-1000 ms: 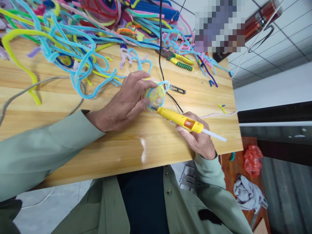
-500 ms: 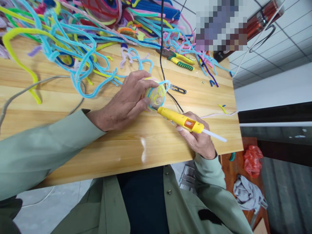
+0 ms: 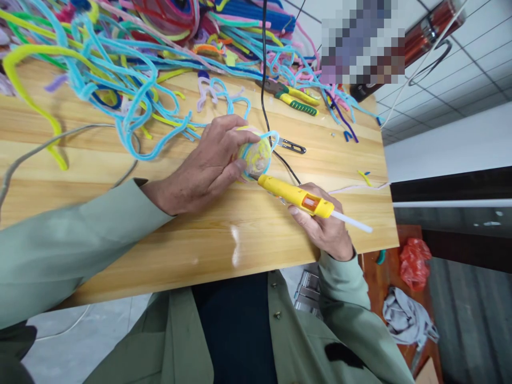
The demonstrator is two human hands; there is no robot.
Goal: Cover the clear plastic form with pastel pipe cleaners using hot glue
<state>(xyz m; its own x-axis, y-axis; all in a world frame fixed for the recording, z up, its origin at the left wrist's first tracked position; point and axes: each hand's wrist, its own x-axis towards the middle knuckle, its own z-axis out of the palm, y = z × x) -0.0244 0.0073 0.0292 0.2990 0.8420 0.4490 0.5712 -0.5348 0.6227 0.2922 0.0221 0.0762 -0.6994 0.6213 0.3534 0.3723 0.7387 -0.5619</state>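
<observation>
My left hand is closed around a small round piece wrapped in yellow and light blue pipe cleaner. A light blue pipe cleaner end loops out from its right side. In my right hand is a yellow glue gun, with a whitish glue stick poking from its back. The gun's nozzle touches or nearly touches the lower edge of the round piece. My right fingers are partly hidden beneath the gun. Just right of the piece lie thread snips.
Tangled pipe cleaners in many colours cover the far side of the wooden table. Pliers with yellow-green handles lie among them. A black cord runs past the snips. A red thermos is at the far right.
</observation>
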